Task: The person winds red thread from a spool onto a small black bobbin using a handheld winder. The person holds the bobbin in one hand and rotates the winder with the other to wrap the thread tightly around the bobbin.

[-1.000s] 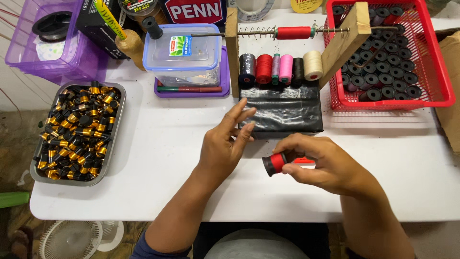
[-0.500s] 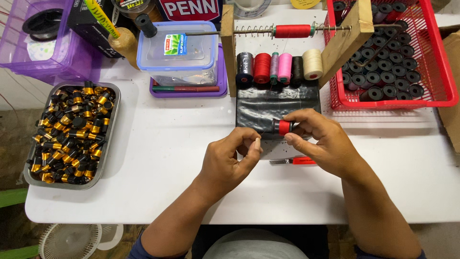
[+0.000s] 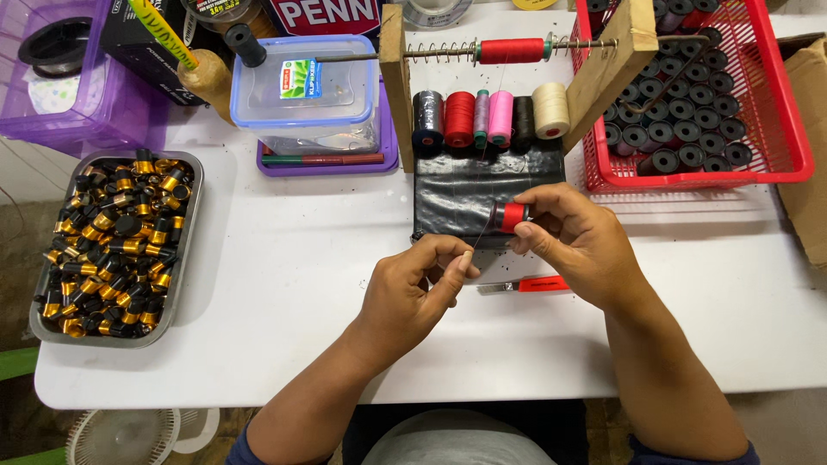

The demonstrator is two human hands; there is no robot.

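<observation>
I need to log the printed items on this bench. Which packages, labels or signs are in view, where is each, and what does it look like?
Sign: top centre edge, red with white letters.
Lidded box: clear plastic with blue rim, rear centre, small green and red label on lid.
Dark box: rear left, black with pale print.
Cardboard box: far right, plain brown.

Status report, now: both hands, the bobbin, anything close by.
Right hand grips red bobbin. Left hand pinches thin thread off it. Red cutter on table beneath hands, untouched.
</observation>
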